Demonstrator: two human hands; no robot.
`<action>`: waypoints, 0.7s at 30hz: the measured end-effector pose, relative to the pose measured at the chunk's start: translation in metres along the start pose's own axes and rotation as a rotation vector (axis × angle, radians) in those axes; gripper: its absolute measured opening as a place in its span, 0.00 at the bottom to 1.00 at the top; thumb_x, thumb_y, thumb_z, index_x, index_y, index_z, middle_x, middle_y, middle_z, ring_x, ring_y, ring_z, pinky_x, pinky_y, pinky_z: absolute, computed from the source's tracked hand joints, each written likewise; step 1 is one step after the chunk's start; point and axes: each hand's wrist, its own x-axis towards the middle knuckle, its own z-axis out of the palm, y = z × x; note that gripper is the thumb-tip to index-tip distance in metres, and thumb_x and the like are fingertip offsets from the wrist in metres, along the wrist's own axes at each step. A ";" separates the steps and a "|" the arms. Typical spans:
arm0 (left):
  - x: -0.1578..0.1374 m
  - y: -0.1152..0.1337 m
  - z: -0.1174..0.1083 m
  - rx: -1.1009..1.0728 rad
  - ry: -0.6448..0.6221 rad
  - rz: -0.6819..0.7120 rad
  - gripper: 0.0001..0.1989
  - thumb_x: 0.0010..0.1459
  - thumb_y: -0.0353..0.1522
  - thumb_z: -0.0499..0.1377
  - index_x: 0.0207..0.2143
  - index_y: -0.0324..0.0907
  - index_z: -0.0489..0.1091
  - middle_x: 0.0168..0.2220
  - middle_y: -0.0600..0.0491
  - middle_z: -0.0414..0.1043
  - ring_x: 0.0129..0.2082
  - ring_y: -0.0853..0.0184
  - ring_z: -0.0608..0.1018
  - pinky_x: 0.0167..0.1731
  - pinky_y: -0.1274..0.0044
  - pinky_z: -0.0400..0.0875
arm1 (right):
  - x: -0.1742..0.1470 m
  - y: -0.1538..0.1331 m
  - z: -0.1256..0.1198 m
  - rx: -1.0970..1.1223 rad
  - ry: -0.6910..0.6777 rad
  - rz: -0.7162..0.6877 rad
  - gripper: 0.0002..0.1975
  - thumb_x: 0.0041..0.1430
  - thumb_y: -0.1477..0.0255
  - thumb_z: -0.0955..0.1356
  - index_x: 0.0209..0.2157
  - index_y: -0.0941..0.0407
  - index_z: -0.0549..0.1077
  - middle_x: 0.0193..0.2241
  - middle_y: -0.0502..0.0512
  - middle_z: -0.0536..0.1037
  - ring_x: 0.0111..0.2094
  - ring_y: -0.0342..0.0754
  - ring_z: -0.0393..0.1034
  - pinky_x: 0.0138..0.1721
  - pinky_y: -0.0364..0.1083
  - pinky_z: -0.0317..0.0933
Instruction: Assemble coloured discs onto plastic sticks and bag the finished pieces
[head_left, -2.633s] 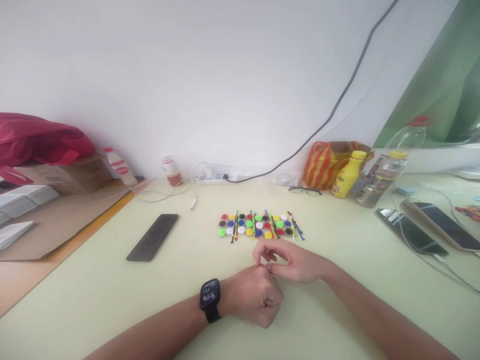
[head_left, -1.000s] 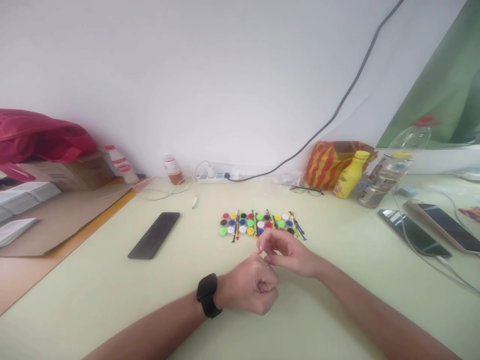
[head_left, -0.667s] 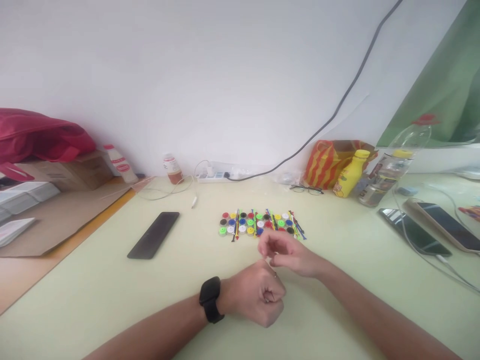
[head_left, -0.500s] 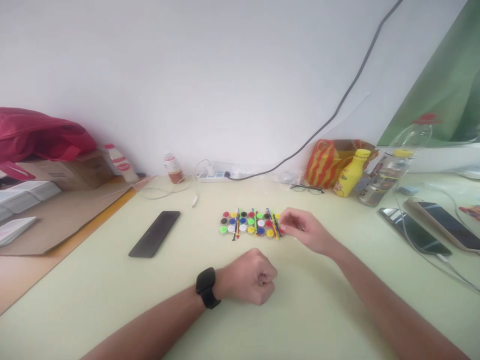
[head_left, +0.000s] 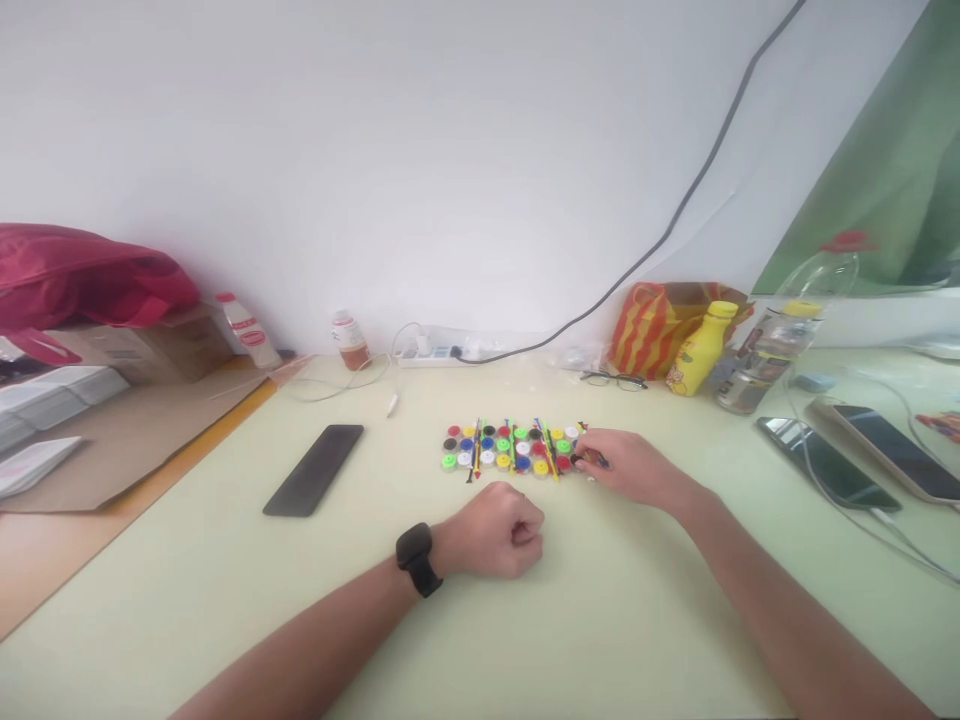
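Small round pots with coloured lids (head_left: 523,448) stand in three rows on the table, in red, yellow, white, black, blue and green. Thin coloured plastic sticks (head_left: 477,450) lie across the rows in several slanting bundles. At the right end of the rows, my right hand (head_left: 637,466) has its fingers closed in a pinch on a thin dark-and-blue plastic stick (head_left: 598,458), partly hidden by the fingers. In front of the pots my left hand (head_left: 491,530) is curled into a fist, with a black watch on the wrist. Whatever it holds, if anything, is hidden.
A black phone (head_left: 313,470) lies to the left, two more phones (head_left: 829,465) to the right. Behind stand a power strip (head_left: 435,358), glasses (head_left: 615,381), a striped bag (head_left: 645,325), a yellow bottle (head_left: 701,350) and a clear bottle (head_left: 814,290). Cardboard (head_left: 150,430) covers the left side.
My right hand has shifted slightly right, uncovering more lids at the right end, and a dark stick now shows at its fingers. My left fist has moved slightly up and left.
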 end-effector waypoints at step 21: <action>-0.005 0.010 -0.033 -0.025 0.425 -0.143 0.13 0.61 0.30 0.59 0.25 0.41 0.60 0.22 0.59 0.60 0.24 0.73 0.62 0.25 0.79 0.56 | -0.024 -0.077 0.022 0.266 -0.109 -0.279 0.06 0.67 0.76 0.64 0.35 0.55 0.70 0.35 0.55 0.76 0.35 0.49 0.69 0.37 0.48 0.61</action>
